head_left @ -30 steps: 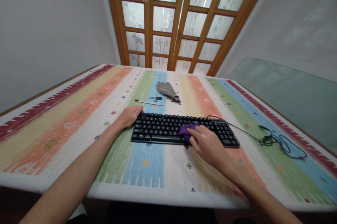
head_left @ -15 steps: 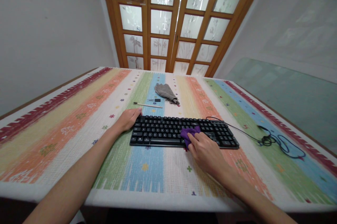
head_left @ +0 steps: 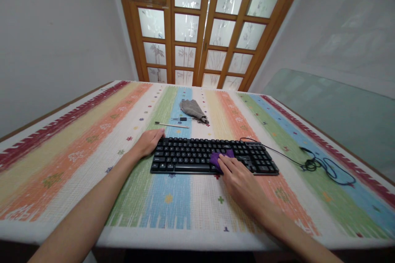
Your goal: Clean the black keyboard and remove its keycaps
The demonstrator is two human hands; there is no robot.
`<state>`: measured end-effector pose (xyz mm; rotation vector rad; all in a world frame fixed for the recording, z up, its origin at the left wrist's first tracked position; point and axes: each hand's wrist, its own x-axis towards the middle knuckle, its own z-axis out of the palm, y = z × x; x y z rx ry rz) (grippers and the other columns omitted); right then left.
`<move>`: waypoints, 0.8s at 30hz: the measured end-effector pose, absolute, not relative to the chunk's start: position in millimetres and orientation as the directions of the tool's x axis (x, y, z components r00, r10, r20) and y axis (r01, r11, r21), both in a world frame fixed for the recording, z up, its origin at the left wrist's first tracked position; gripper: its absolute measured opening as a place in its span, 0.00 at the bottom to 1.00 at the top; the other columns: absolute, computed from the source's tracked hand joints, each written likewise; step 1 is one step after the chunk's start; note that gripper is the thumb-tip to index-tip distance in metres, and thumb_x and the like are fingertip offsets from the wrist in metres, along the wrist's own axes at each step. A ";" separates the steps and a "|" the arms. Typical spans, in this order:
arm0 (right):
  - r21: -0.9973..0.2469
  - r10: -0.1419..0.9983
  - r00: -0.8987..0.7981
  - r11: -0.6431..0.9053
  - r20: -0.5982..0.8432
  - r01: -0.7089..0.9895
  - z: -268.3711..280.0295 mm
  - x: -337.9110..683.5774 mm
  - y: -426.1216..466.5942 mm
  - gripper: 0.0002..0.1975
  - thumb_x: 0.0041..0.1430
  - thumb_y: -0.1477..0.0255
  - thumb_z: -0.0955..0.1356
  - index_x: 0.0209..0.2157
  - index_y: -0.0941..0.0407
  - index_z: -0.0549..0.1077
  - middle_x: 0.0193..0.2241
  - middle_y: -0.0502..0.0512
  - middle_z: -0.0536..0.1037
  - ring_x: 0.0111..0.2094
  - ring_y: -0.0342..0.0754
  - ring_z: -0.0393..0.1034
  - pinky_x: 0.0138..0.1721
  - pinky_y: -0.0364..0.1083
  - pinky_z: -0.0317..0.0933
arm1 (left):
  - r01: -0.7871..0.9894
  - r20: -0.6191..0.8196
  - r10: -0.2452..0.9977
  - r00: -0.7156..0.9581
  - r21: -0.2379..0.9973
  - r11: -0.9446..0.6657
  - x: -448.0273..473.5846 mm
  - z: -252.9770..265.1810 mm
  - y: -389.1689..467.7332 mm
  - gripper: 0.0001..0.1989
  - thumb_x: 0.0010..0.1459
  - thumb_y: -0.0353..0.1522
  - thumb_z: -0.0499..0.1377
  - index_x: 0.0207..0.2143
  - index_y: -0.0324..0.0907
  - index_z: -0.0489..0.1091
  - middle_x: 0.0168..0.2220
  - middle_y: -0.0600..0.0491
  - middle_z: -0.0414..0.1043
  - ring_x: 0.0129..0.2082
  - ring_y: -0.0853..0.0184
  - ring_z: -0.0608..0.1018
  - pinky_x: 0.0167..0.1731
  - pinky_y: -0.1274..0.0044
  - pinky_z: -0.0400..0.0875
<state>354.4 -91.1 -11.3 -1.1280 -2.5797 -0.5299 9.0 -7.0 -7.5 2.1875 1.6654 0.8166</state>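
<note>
Purple cloth (head_left: 221,157) pinched in right hand (head_left: 239,180) on keyboard (head_left: 197,155); left hand (head_left: 148,141) spread beside it, grey rag (head_left: 193,109) beyond.

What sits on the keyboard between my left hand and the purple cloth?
Only bare keys of the keyboard between the left hand and the purple cloth, in the head view.
</note>
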 end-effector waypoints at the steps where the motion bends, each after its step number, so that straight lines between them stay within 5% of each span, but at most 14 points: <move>1: 0.214 0.649 -0.656 0.629 0.384 0.747 -9.1 353.9 -91.7 0.21 0.57 0.85 0.61 0.52 0.68 0.70 0.51 0.70 0.75 0.50 0.58 0.70 0.51 0.57 0.67 | 0.794 0.270 0.946 0.179 0.528 -0.301 9.0 -7.5 -7.0 0.29 0.66 0.46 0.35 0.28 0.43 0.69 0.30 0.50 0.76 0.33 0.60 0.76 0.41 0.69 0.69; 7: 0.090 0.701 -0.603 0.621 0.379 0.779 23.3 359.4 -82.7 0.16 0.62 0.81 0.59 0.43 0.60 0.75 0.37 0.61 0.80 0.38 0.54 0.72 0.43 0.54 0.69 | 0.789 0.270 0.948 0.172 0.538 -0.296 9.1 -7.8 -7.5 0.30 0.66 0.46 0.35 0.28 0.43 0.71 0.30 0.50 0.76 0.34 0.60 0.76 0.41 0.70 0.69; 11: 0.083 0.650 -0.546 0.601 0.528 0.795 28.4 363.1 -72.1 0.18 0.63 0.81 0.58 0.49 0.62 0.73 0.45 0.64 0.77 0.46 0.55 0.70 0.49 0.55 0.67 | 0.786 0.270 0.947 0.172 0.541 -0.297 9.4 -7.5 -8.2 0.29 0.66 0.45 0.36 0.28 0.43 0.71 0.30 0.50 0.76 0.34 0.60 0.76 0.42 0.69 0.69; 24: -0.007 0.707 -0.618 0.660 0.342 0.751 10.6 364.3 -69.9 0.15 0.60 0.84 0.60 0.37 0.60 0.77 0.37 0.61 0.78 0.38 0.51 0.72 0.40 0.49 0.68 | 0.793 0.247 0.953 0.175 0.539 -0.285 10.3 -5.2 -8.5 0.29 0.66 0.46 0.35 0.29 0.43 0.70 0.31 0.49 0.76 0.35 0.60 0.76 0.43 0.68 0.68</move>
